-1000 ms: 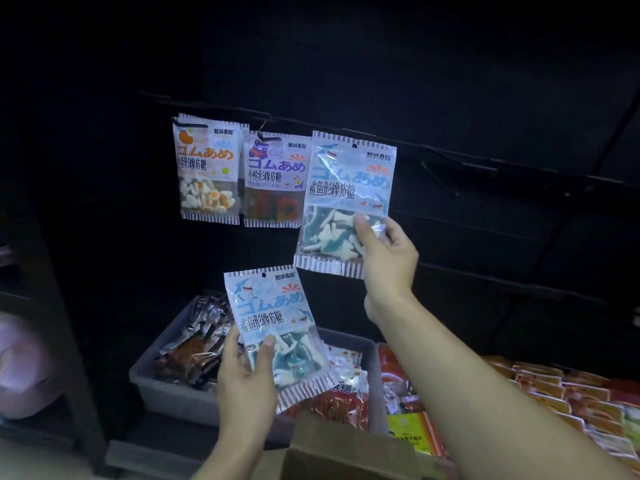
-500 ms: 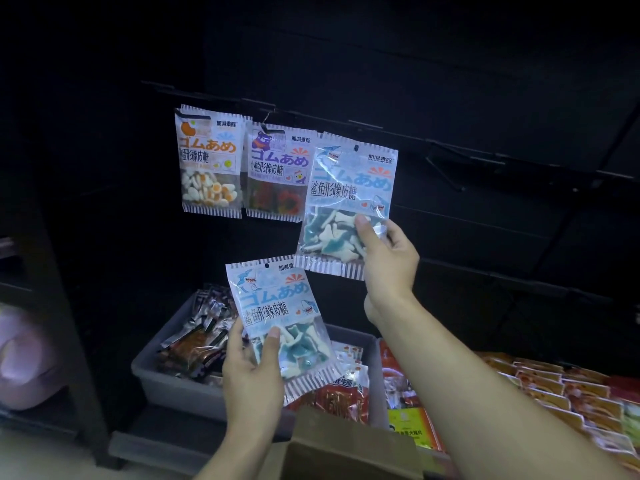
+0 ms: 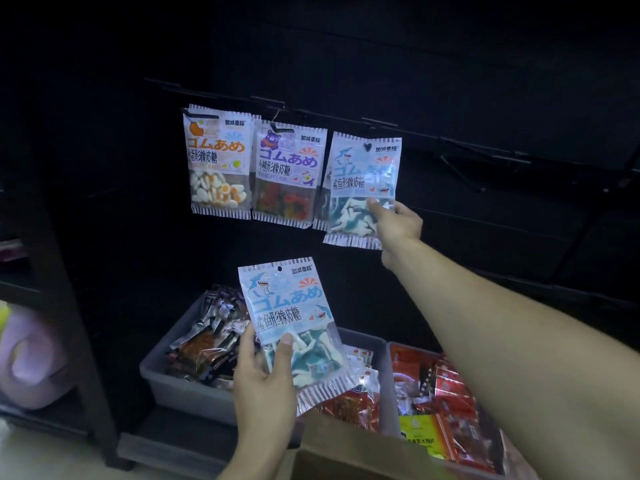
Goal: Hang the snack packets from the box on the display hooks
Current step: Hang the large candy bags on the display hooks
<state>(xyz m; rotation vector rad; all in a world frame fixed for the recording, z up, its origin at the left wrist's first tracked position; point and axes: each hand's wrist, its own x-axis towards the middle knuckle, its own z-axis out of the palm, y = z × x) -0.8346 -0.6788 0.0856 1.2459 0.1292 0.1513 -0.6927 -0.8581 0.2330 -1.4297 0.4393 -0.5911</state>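
My right hand [image 3: 398, 225] pinched the lower right corner of a shark gummy packet [image 3: 362, 188], held upright against the dark hook rail [image 3: 408, 131], its hang hole just below the rail. My left hand [image 3: 265, 379] gripped a second shark packet [image 3: 294, 327] low down, well below the hooks. I judged the right hand nearer.

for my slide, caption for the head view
Right hand hangs a shark gummy packet; left hand holds another.
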